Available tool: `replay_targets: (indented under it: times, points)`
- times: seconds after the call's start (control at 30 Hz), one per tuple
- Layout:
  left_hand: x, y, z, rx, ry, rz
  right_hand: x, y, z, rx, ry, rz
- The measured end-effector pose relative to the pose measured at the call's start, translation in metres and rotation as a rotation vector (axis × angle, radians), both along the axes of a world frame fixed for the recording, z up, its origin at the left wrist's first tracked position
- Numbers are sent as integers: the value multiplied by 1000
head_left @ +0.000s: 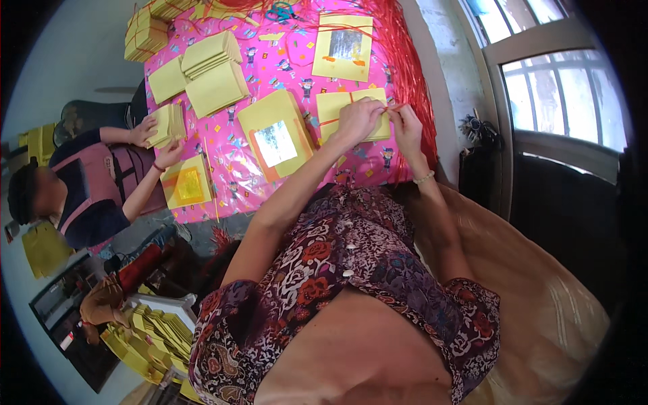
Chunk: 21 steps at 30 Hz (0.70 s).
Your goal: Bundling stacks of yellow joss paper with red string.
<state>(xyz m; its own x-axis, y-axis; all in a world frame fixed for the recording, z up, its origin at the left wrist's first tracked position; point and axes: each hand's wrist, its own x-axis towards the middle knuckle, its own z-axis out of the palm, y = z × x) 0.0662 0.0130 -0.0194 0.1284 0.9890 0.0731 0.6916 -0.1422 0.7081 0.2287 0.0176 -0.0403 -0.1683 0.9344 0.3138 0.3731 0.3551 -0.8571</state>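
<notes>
In front of me on the table lies a bundle of yellow paper [331, 106], with red string [329, 123] running across it both ways. My left hand [360, 121] rests on top of the bundle, its fingers drawn together at the string by the right edge. Just beyond that edge my right hand [407, 129] pinches the string between thumb and fingertips. The fingertips of both hands nearly meet, and any knot between them is too small to make out. To the left lies a thicker yellow stack [288, 115] with a shiny silver square on top.
A pink patterned cover [236, 145] lies over the table. Loose red strings [412, 74] hang along its right edge. Farther back lie a yellow stack with a silver square [341, 67] and more paper stacks [214, 81]. At the left a co-worker [101, 175] holds yellow sheets.
</notes>
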Motion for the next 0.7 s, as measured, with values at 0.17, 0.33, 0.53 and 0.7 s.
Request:
replay_targets:
  times: [0.17,0.33,0.53,0.7]
  points:
    - [12,6,-5,14,48,6,14,-4,-3,-11,-58,22]
    - [6,2,-9,48,32,38,10,3,-13,-234,142,4]
    - [7,-2,-14,133,-29,50,19,18,-4,-308,120,149]
    - [6,-5,-13,218,115,-20,27,30,10,-351,-102,272]
